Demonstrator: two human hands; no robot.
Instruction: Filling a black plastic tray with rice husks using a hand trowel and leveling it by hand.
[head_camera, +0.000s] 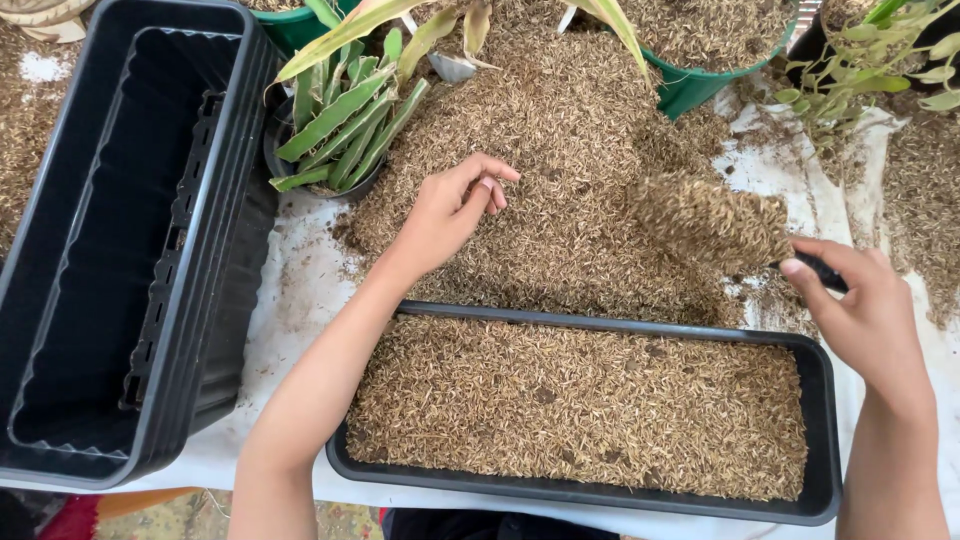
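Scoop loaded over the husk pile; the tray under it is near full.

Your right hand (868, 310) is closed on the dark handle of a scoop (712, 222) heaped with husk, held just above the far right end of the long black tray (822, 400). Your left hand (447, 212) is loosely open, holding nothing, fingertips resting on the husk pile (560, 170) just beyond the tray's far rim. The tray looks filled almost to the rim along its whole length, so little topping-up is left. Counts: one filled tray, one stack of empty black planters (120, 240) left of the tray, one scoop, two green tubs (700, 85) beyond the pile, and one small potted succulent (340, 125) between the stack and the pile. All of it sits on a white-covered bench (300, 300).
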